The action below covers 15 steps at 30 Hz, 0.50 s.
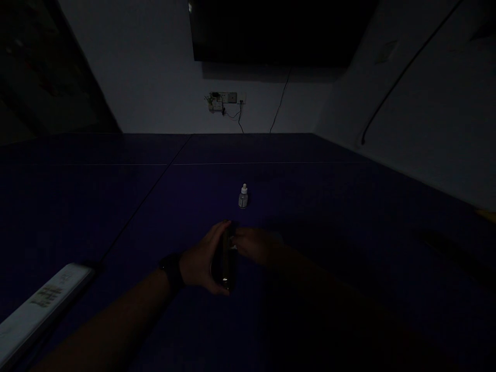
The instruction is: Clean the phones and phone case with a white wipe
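Note:
My left hand [203, 258], with a dark watch on the wrist, grips a slim dark thing with a shiny gold edge [226, 258]. It looks like a phone stood on its side edge, fingers at the far end and thumb at the near end. My right hand [251, 244] is closed and pressed close to its right face. A bit of something white [233, 243] shows at the right fingertips, too dark to name. Just beyond both hands, a small clear dropper bottle [243, 199] with a white top stands upright on the dark blue surface [186, 206].
A white power strip [46, 305] lies at the lower left, with a dark cable [143, 201] running away from it. Sockets [227, 98] with plugs and wires are on the far wall, below a large dark screen [279, 31]. A pale patch [278, 237] shows behind my right wrist.

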{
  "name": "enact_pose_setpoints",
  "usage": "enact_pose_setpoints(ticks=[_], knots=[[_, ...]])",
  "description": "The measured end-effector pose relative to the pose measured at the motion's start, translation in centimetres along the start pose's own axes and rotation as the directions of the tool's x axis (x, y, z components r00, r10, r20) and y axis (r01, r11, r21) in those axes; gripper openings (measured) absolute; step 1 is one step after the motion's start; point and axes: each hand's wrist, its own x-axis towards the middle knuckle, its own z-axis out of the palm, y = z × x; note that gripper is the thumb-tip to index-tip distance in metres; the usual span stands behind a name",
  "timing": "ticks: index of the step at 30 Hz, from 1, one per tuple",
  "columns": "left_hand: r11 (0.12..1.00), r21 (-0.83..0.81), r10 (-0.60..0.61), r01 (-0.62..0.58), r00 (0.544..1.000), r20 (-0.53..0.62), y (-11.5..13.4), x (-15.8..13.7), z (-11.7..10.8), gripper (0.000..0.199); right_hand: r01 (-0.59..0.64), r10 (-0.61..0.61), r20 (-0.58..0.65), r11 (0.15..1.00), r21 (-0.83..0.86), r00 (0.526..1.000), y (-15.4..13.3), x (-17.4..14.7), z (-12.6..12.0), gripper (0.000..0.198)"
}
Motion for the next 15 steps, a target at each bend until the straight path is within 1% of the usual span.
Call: enact_pose_setpoints(ticks=[1,3,6,8,10,12,15], knots=[[1.0,-0.001,-0.001,0.001,1.0,-0.003,0.0,0.0,0.0,0.154,-0.025,0.025,-0.022,1.0,0.001,0.999,0.2,0.3,0.1,0.022],[1.0,0.001,-0.007,0.007,1.0,-0.004,0.0,0.0,0.0,0.154,-0.036,0.036,-0.045,0.999,0.005,0.998,0.5,0.7,0.2,0.025],[1.0,0.002,-0.015,0.015,1.0,0.001,0.1,0.0,-0.1,0.155,0.004,-0.003,-0.033,1.0,0.018,0.999,0.6,0.4,0.1,0.022],[1.0,0.005,-0.025,0.025,1.0,0.008,0.2,0.0,-0.1,0.154,0.072,-0.072,0.009,0.996,0.044,0.997,0.4,-0.1,0.0,0.02],[0.999,0.017,-0.031,0.03,0.999,0.013,0.2,0.0,-0.2,0.155,0.165,-0.169,0.054,0.984,0.068,0.984,-0.1,-0.9,-0.1,0.019],[0.999,0.031,-0.026,0.026,1.0,0.013,0.1,0.0,-0.2,0.156,0.278,-0.282,0.097,0.959,0.054,0.954,-0.8,-1.8,-0.1,0.018],[0.999,0.04,-0.031,0.03,0.999,0.014,0.0,-0.2,-0.2,0.155,0.427,-0.431,0.128,0.903,0.052,0.893,-1.8,-2.9,-0.2,0.018]])
